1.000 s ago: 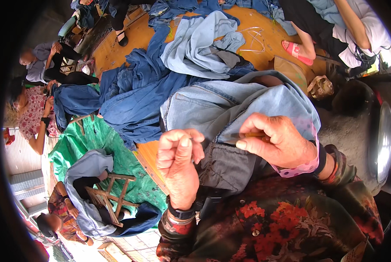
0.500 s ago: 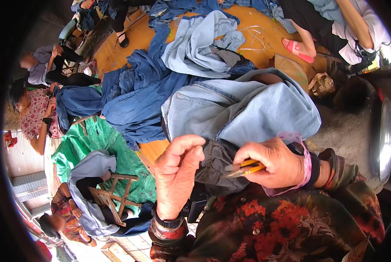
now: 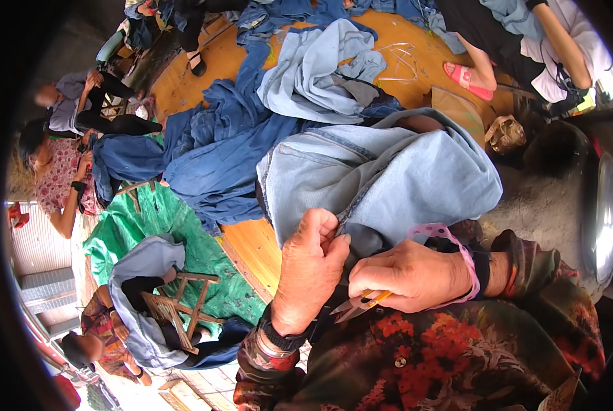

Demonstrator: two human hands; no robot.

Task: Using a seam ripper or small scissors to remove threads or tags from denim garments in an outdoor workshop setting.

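A light-blue denim garment [image 3: 430, 171] lies bunched over my lap, with a dark stitched seam running down it. My left hand [image 3: 310, 264] is closed, its thumb and forefinger pinching the garment at the lower end of that seam. To the right of it, my right hand [image 3: 416, 274] is wrapped around small thread snips [image 3: 351, 308] with yellow handles. The blades point down and left, below the fabric edge. Whether the right fingertips also touch cloth, I cannot tell.
Dark-blue jeans [image 3: 231, 157] and another pale denim piece [image 3: 313, 75] lie on the orange-brown board [image 3: 251, 250]. A green sheet [image 3: 155, 212] and a wooden stool [image 3: 186, 308] are at left. Several people sit around; a pink sandal [image 3: 467, 79] shows at far right.
My left hand has moved right and now pinches the seam. My right hand has dropped a little down and left, carrying the snips; the dark grey cloth between the hands is now mostly covered.
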